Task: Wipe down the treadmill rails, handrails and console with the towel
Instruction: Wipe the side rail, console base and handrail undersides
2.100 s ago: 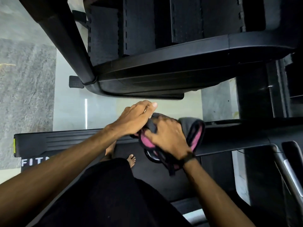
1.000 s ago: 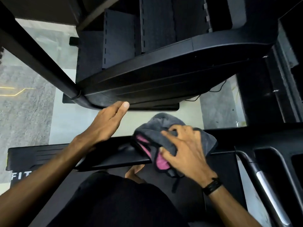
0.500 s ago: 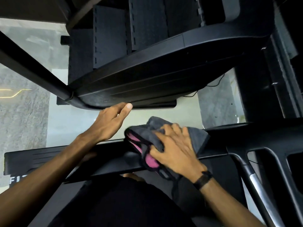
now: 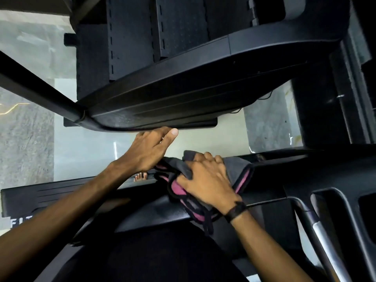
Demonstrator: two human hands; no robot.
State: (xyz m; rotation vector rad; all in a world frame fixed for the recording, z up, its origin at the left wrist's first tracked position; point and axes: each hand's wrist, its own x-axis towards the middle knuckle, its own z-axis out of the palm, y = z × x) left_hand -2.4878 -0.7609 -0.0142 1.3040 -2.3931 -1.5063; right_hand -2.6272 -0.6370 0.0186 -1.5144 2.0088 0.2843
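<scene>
1. While the right hand [image 4: 205, 182] presses on the towel [image 4: 240, 171] with its fingers curled over the bunched cloth, the towel lies on the black crossbar [image 4: 284, 165] of the treadmill.
2. The towel is grey outside and pink inside, and a part of it hangs down under the wrist.
3. The left hand [image 4: 148, 149] is just beside the towel, fingers straight, its fingertips at the lower edge of the black console [image 4: 183, 94].
4. A black wristband [image 4: 236, 210] sits on the right wrist.
</scene>
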